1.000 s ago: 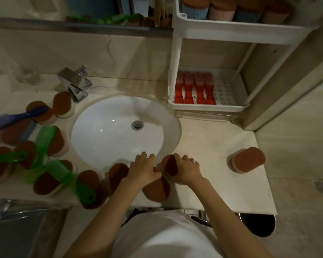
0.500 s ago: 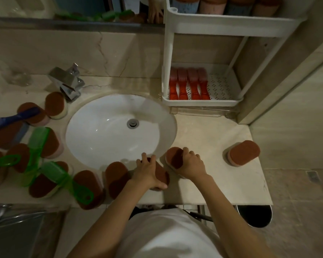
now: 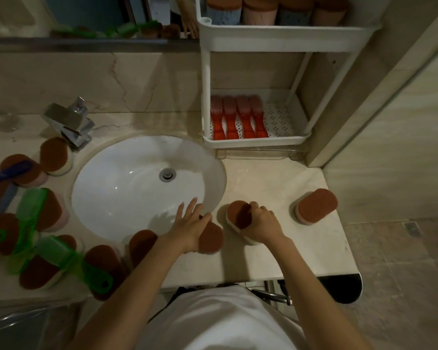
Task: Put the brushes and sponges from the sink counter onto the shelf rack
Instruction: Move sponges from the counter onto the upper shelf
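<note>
My right hand (image 3: pixel 262 224) grips a brown-topped white sponge (image 3: pixel 237 215) on the counter (image 3: pixel 276 256) in front of the sink's right edge. My left hand (image 3: pixel 190 227) lies over another brown sponge (image 3: pixel 211 237) at the sink's front rim, fingers spread across it. A third brown sponge (image 3: pixel 316 205) with a pink base lies alone at the counter's right end. Several more sponges (image 3: pixel 53 155) and green brushes (image 3: pixel 32 213) crowd the counter left of the sink. The white shelf rack (image 3: pixel 250 142) stands at the back right, with several red brushes (image 3: pixel 238 120) in its lower tray.
The white sink basin (image 3: pixel 137 188) fills the counter's middle, and a chrome faucet (image 3: pixel 68 125) stands at its back left. A blue-handled brush (image 3: pixel 8 174) lies at far left. The rack's top tier (image 3: pixel 276 34) holds several upright sponges. A mirror runs along the back wall.
Both hands have parted: my left hand slid onto the sponge at the sink's front rim, and my right hand moved right with its sponge. The view has shifted slightly left.
</note>
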Demonstrator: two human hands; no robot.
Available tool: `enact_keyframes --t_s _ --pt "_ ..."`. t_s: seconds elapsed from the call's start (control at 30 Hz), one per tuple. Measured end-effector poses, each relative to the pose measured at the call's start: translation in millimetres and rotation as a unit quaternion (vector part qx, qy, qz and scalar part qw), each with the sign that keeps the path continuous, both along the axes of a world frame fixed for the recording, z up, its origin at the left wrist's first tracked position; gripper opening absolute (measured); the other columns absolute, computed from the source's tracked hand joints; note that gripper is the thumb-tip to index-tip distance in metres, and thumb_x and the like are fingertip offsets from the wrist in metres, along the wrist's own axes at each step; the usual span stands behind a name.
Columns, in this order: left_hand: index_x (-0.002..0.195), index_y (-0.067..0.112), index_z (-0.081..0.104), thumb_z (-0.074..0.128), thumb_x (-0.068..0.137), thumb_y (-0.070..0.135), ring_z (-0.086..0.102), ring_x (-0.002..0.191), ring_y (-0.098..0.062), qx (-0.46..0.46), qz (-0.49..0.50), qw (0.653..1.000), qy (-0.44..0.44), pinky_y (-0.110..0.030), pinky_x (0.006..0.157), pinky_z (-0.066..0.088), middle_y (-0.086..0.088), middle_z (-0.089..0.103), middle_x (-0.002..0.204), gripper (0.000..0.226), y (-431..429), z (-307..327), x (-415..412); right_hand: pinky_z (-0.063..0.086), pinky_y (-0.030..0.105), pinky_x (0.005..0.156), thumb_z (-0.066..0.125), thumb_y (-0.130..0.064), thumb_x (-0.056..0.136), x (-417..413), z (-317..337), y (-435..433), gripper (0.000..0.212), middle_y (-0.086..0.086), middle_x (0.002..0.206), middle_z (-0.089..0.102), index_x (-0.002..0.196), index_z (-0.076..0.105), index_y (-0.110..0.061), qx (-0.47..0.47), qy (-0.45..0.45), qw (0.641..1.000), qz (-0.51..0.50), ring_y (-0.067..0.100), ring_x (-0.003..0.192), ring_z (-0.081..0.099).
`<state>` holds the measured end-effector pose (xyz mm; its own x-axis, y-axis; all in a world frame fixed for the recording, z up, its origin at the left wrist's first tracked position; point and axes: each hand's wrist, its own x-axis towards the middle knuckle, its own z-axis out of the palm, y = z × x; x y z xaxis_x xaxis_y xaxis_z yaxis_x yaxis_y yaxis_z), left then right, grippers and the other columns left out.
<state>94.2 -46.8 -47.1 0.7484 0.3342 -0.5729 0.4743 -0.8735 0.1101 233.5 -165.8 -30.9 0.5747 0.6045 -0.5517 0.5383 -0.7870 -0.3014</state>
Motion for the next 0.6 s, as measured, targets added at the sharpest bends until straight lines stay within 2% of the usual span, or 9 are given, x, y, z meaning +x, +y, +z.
enact_keyframes --t_s 0.1,0.2,0.27,0.4,0.5,0.6 --pt "0.138 0.014 0.028 0.070 0.075 0.025 0.015 0.142 -0.028 -0.010 0.057 0.997 -0.057 -0.042 0.119 0.014 -0.011 0.026 0.147 0.076 3.3 9.8 10.0 0.046 0.040 0.095 0.067 -0.029 0.078 7.4 11.2 0.9 0.067 0.018 0.125 0.051 0.134 0.036 -0.009 0.019 0.003 1.000 -0.012 0.036 0.114 0.051" --pt "0.131 0.014 0.035 0.071 0.073 0.032 0.039 0.123 -0.025 -0.011 0.118 0.982 -0.144 -0.035 0.102 0.034 -0.008 0.042 0.131 0.071 11.3 34.8 22.4 0.047 0.041 0.095 0.069 -0.029 0.076 17.4 34.7 3.7 0.072 0.016 0.124 0.045 0.136 0.035 -0.011 0.048 -0.002 0.998 -0.035 0.036 0.114 0.050" --pt "0.132 0.015 0.035 0.071 0.072 0.033 0.042 0.121 -0.025 -0.010 0.143 0.970 -0.195 -0.035 0.097 0.037 -0.007 0.043 0.129 0.072 18.9 59.6 32.4 0.046 0.040 0.095 0.070 -0.028 0.075 26.6 58.2 6.0 0.075 0.014 0.125 0.044 0.138 0.034 -0.013 0.082 -0.011 0.995 -0.046 0.034 0.115 0.049" --pt "0.135 0.018 0.035 0.070 0.072 0.029 0.042 0.121 -0.024 0.014 0.138 0.950 -0.279 -0.037 0.098 0.041 -0.005 0.044 0.130 0.073 32.6 117.6 51.7 0.041 0.031 0.089 0.071 -0.025 0.072 47.3 116.7 7.5 0.077 0.010 0.126 0.044 0.140 0.035 -0.018 0.166 -0.053 0.983 -0.053 0.030 0.115 0.049" --pt "0.136 0.018 0.036 0.070 0.072 0.026 0.042 0.120 -0.023 0.051 0.110 0.928 -0.353 -0.033 0.096 0.039 -0.003 0.044 0.130 0.072 41.7 162.9 66.0 0.043 0.032 0.090 0.072 -0.023 0.070 60.2 165.3 7.4 0.079 0.008 0.123 0.044 0.139 0.036 -0.023 0.232 -0.102 0.966 -0.051 0.029 0.112 0.051" --pt "0.137 0.020 0.035 0.074 0.070 0.026 0.039 0.124 -0.020 0.084 0.082 0.901 -0.418 -0.031 0.102 0.034 0.000 0.042 0.133 0.077 49.0 207.5 81.9 0.043 0.032 0.093 0.074 -0.021 0.068 74.1 210.3 11.3 0.081 0.009 0.125 0.041 0.140 0.036 -0.023 0.291 -0.161 0.942 -0.048 0.030 0.112 0.050"
